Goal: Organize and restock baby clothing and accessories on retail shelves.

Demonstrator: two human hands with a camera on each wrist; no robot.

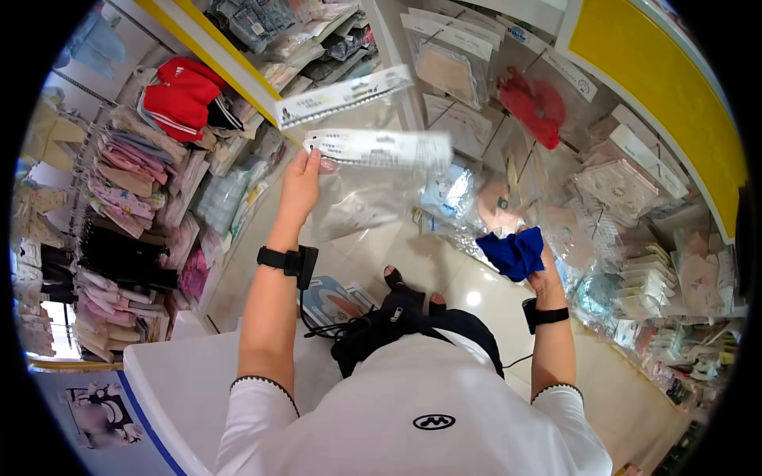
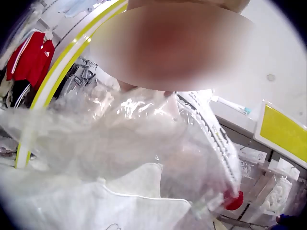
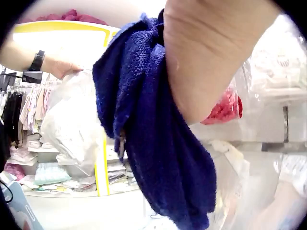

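My left hand [image 1: 298,186] pinches clear plastic packages [image 1: 361,202] by their white header cards [image 1: 377,148], which are blurred in the head view. Inside the plastic in the left wrist view shows a white cloth item [image 2: 139,206] with a stitched edge. On the other side, my right hand [image 1: 541,276] grips a bunched dark blue cloth [image 1: 512,254]. Seen from the right wrist, this blue cloth [image 3: 148,105] has a towel-like nap and hangs down in folds; the fingertips are hidden behind it.
Bagged goods, among them a red item [image 1: 532,107], hang on hooks at the right. Clothes fill racks and shelves at the left, with a red jacket [image 1: 182,95] on top. A white counter [image 1: 182,381] stands at lower left. A black cable [image 1: 337,325] runs from the left wrist.
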